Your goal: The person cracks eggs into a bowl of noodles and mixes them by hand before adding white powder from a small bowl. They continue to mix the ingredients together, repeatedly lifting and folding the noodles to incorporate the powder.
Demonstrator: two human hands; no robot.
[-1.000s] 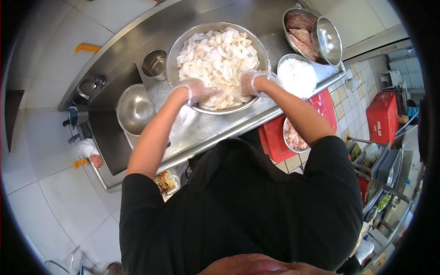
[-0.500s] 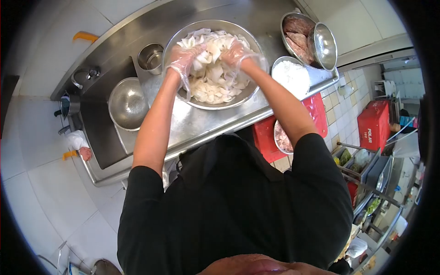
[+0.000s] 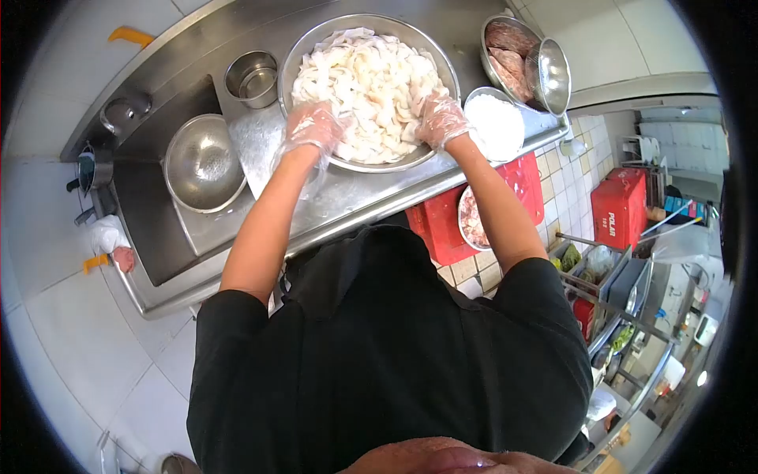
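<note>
A wide steel bowl [image 3: 290,59] holds a heap of pale, flat, wet-looking slices [image 3: 367,87], whose exact kind I cannot make out. My left hand [image 3: 313,128], in a clear plastic glove, is at the near-left side of the heap, its fingers apart and pushed against the slices. At the right side, my right hand [image 3: 440,121] wears the same kind of glove and rests with spread fingers at the heap's edge, just inside the rim. Slices partly hide the fingertips of both hands. Neither hand visibly lifts anything.
Left of the bowl stand a small steel pot [image 3: 254,85] and an empty steel bowl [image 3: 207,166] over the sink [image 3: 150,229]. To the right are a container of white powder [image 3: 495,126] and a bowl of raw meat [image 3: 507,63]. A red crate [image 3: 434,233] stands below the counter edge.
Both hands have come down from the middle of the heap and moved apart to the bowl's near sides. The slices they were lifting now lie in the heap. The view has shifted slightly.
</note>
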